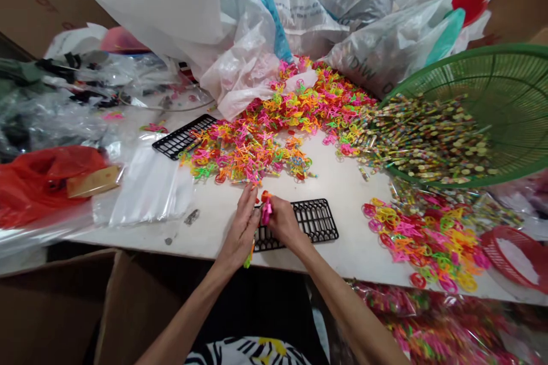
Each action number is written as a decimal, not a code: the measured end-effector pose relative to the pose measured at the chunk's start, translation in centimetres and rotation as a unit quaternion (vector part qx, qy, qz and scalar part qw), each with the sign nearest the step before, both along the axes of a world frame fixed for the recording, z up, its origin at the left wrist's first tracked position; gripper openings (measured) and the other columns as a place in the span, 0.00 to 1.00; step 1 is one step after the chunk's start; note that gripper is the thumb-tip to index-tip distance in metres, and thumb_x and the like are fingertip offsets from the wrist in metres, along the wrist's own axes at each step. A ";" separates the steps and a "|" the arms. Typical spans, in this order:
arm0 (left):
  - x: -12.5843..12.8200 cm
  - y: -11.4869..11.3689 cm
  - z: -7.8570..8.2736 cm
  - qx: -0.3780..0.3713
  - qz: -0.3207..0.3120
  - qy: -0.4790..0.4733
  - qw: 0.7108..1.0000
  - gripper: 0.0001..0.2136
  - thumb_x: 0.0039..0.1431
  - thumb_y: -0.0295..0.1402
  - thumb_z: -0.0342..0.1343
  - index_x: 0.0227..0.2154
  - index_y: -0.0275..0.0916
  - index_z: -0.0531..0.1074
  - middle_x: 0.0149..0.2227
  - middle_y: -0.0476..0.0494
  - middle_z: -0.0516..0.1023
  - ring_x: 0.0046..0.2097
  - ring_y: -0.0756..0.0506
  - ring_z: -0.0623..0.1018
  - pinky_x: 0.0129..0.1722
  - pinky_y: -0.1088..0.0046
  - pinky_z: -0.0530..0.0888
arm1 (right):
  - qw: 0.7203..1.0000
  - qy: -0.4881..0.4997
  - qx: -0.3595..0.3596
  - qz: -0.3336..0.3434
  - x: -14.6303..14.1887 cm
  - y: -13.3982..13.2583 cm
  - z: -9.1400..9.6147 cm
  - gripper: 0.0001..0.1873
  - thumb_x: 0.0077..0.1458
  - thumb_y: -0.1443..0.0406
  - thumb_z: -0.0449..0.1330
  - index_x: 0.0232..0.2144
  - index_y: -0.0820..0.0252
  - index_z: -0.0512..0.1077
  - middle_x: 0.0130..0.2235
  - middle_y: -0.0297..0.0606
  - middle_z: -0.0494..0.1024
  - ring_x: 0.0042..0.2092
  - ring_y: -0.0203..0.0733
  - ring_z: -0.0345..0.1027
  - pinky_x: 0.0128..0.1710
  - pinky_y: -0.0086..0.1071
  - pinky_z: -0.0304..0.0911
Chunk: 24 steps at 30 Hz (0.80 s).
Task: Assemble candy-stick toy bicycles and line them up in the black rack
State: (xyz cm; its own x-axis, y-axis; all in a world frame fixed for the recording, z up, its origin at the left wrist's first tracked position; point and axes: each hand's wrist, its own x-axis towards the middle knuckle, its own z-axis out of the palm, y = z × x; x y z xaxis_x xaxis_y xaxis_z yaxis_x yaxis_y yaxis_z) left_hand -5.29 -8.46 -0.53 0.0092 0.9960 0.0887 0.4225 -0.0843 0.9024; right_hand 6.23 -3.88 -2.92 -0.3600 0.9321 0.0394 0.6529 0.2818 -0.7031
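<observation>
A black plastic rack (317,219) with rows of slots lies near the front edge of the white table. My right hand (285,219) is closed over its left half, pinching a small pink plastic piece (266,212) with orange beside it. My left hand (240,231) rests along the rack's left end, fingers stretched out and close together. A yellow-green piece (249,256) shows beside its palm; what holds that piece is hidden. Beyond my fingertips spreads a heap of bright plastic pieces (244,151) in pink, orange, yellow and green.
A second black rack (182,137) touches the heap's left side. At right, a green basket (514,108) lies tipped with many thin patterned tubes, above another pile of colored pieces (428,239) and a red basket (516,256). Clear bags (149,188) lie left; white sacks (329,0) stand behind.
</observation>
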 end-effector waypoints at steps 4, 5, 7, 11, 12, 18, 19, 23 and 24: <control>-0.1 0.4 0.0 0.010 -0.021 0.038 0.999 0.23 0.63 0.40 0.38 0.60 0.48 0.48 0.65 0.50 0.36 0.65 0.46 0.41 0.62 0.62 0.47 | 0.993 -0.112 0.031 0.038 -1.0 -0.5 0.7 0.10 0.52 0.67 0.52 0.37 0.60 0.70 0.36 0.43 0.74 0.34 0.42 0.68 0.32 0.30 0.57; -0.2 0.5 0.0 0.015 -0.028 0.047 0.998 0.22 0.63 0.40 0.38 0.60 0.47 0.51 0.65 0.49 0.37 0.65 0.45 0.42 0.62 0.61 0.47 | 0.993 -0.108 0.026 0.046 -0.8 -0.1 0.8 0.10 0.52 0.67 0.52 0.37 0.61 0.71 0.35 0.43 0.75 0.34 0.42 0.68 0.32 0.30 0.58; -0.6 0.7 0.2 0.026 -0.034 0.062 0.997 0.21 0.63 0.39 0.39 0.59 0.46 0.54 0.65 0.47 0.41 0.65 0.44 0.44 0.62 0.59 0.48 | 0.994 -0.080 0.005 0.071 0.5 1.5 1.2 0.09 0.50 0.67 0.55 0.35 0.62 0.72 0.32 0.40 0.76 0.33 0.40 0.68 0.32 0.29 0.58; -0.8 0.6 0.6 0.065 0.006 0.085 0.994 0.21 0.62 0.37 0.41 0.58 0.46 0.55 0.65 0.46 0.40 0.65 0.43 0.42 0.62 0.57 0.47 | 0.988 -0.105 -0.013 -0.110 5.3 7.3 2.9 0.09 0.50 0.64 0.56 0.30 0.61 0.74 0.30 0.38 0.76 0.32 0.37 0.68 0.30 0.27 0.57; -0.8 0.6 0.6 0.077 0.012 0.091 0.993 0.21 0.62 0.36 0.41 0.58 0.46 0.56 0.65 0.46 0.40 0.65 0.43 0.41 0.62 0.56 0.47 | 0.977 -0.132 -0.019 -0.166 6.4 8.7 3.3 0.09 0.49 0.63 0.56 0.29 0.62 0.74 0.30 0.40 0.76 0.33 0.39 0.68 0.30 0.27 0.57; -0.7 1.5 -0.2 0.072 -0.016 0.076 0.994 0.19 0.62 0.32 0.40 0.55 0.41 0.61 0.63 0.42 0.50 0.64 0.44 0.50 0.61 0.58 0.50 | 0.965 -0.136 -0.036 -0.220 8.8 10.1 4.0 0.07 0.44 0.65 0.57 0.23 0.62 0.74 0.22 0.39 0.74 0.29 0.39 0.68 0.27 0.27 0.55; -0.8 1.6 -0.3 0.067 -0.018 0.071 0.995 0.19 0.62 0.32 0.39 0.55 0.40 0.61 0.63 0.41 0.50 0.63 0.44 0.50 0.61 0.58 0.50 | 0.968 -0.122 -0.030 -0.218 8.7 9.1 3.7 0.08 0.46 0.64 0.56 0.24 0.62 0.74 0.22 0.38 0.74 0.28 0.38 0.68 0.27 0.27 0.55; -1.0 1.6 0.1 0.045 -0.020 0.056 0.997 0.20 0.61 0.33 0.40 0.55 0.38 0.61 0.63 0.41 0.49 0.64 0.45 0.49 0.62 0.60 0.48 | 0.974 0.092 -0.068 -0.195 7.5 2.8 2.0 0.09 0.40 0.60 0.61 0.23 0.61 0.71 0.21 0.32 0.72 0.24 0.34 0.63 0.25 0.26 0.55; -1.0 1.5 0.3 0.039 -0.020 0.053 0.998 0.20 0.61 0.34 0.40 0.55 0.37 0.61 0.63 0.41 0.49 0.64 0.45 0.49 0.62 0.60 0.48 | 0.961 0.170 -0.104 -0.190 7.0 1.2 1.6 0.10 0.37 0.60 0.62 0.22 0.62 0.70 0.20 0.30 0.70 0.22 0.33 0.61 0.23 0.26 0.54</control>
